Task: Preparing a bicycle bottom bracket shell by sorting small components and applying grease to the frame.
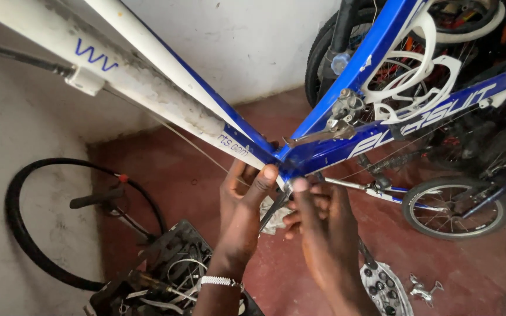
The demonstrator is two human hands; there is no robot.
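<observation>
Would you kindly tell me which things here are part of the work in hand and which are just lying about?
In hand:
- blue and white bicycle frame, at its lower joint
- left hand gripping under the joint
- right hand pressing beside it
- front derailleur above the joint

Lying about:
- loose black tyre by the wall
- crate of parts
- small wheel
- metal part on the floor

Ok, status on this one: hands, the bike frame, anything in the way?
Left hand and right hand both pressed under blue-and-white bike frame junction. Front derailleur just above. Grips unclear.
</observation>
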